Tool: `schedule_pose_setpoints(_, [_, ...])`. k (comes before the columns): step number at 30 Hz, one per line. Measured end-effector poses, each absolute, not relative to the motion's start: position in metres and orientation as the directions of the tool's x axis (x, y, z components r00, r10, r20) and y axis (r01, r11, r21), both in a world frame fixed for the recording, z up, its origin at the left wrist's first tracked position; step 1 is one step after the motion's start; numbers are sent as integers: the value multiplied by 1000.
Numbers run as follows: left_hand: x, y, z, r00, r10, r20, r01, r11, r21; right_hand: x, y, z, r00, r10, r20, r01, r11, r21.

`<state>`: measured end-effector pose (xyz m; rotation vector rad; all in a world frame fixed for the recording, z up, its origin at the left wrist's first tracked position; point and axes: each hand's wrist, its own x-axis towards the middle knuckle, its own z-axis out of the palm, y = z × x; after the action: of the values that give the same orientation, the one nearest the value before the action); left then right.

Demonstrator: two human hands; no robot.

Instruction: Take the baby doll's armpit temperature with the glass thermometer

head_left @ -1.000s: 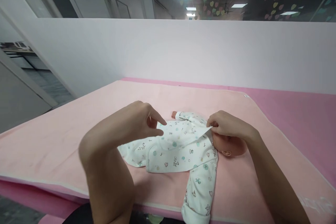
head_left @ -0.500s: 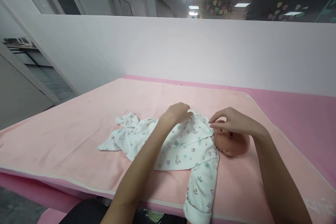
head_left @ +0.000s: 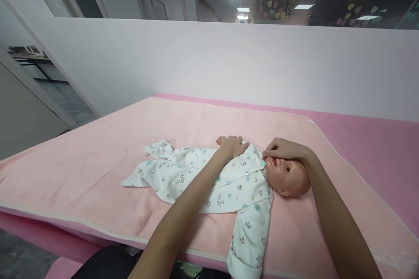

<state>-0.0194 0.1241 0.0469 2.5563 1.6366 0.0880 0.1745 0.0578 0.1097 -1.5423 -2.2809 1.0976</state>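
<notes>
A baby doll point(head_left: 293, 178) lies on its back, its head to the right, dressed in a white printed baby shirt point(head_left: 229, 189) with small snaps down the front. My left hand point(head_left: 233, 146) rests across the far side of the shirt, fingers curled over the sleeve there; their tips are partly hidden. Just left of it the doll's small hand point(head_left: 219, 140) pokes out. At the collar, my right hand point(head_left: 283, 148) has its fingers pinched on the shirt's edge beside the doll's chin. The near sleeve point(head_left: 248, 239) stretches toward me, its cuff folded back.
Under the doll spreads a peach-coloured pad point(head_left: 98, 152) over a pink table surface point(head_left: 386, 148). A white wall point(head_left: 262, 65) stands behind it, with dark glass above. White printed trouser legs point(head_left: 147, 170) extend to the left. My lap is below the front edge.
My left hand has come down and rightward onto the far side of the shirt, uncovering the doll's small hand. My right hand's fingers have closed at the collar.
</notes>
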Motion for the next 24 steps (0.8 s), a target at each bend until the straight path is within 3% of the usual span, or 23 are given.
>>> schedule_pose_setpoints(6, [-18, 121, 53, 375, 920, -117, 926, -366, 90, 176, 59, 109, -344, 920, -187, 641, 85, -763])
schedule_pose_setpoints(12, [-16, 124, 48, 372, 923, -101, 928, -370, 43, 174, 57, 107, -340, 914, -221, 736, 112, -668])
schedule_pose_setpoints(24, [-16, 124, 48, 355, 930, -97, 935, -354, 30, 171, 58, 105, -273, 936, -221, 781, 82, -619])
